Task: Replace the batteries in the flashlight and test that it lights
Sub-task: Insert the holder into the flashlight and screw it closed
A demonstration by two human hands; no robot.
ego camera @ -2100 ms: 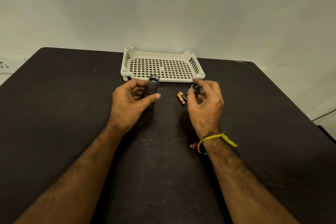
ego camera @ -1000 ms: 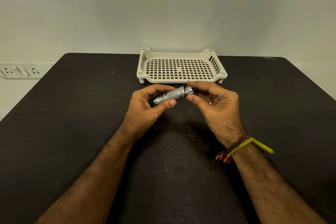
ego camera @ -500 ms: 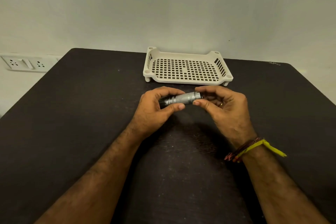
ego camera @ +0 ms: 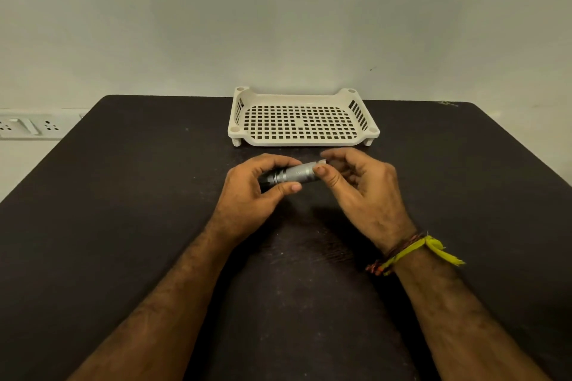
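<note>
A small silver flashlight point(ego camera: 295, 174) lies sideways in the air just above the dark table point(ego camera: 123, 195), in front of the tray. My left hand point(ego camera: 250, 195) grips its darker left end with thumb and fingers. My right hand point(ego camera: 362, 192) pinches its right end between thumb and fingertips. The right tip of the flashlight is hidden by my fingers. No loose batteries are visible; my right hand covers the spot where they lay.
A cream perforated plastic tray point(ego camera: 359, 141) stands on short legs at the back of the table, with nothing in it. A white wall socket strip point(ego camera: 28, 126) sits at the far left. A yellow and red thread band circles my right wrist.
Earlier the flashlight body stood upright in my left hand, with a cap in my right and batteries on the table. Now the flashlight lies level with both hands on it.
</note>
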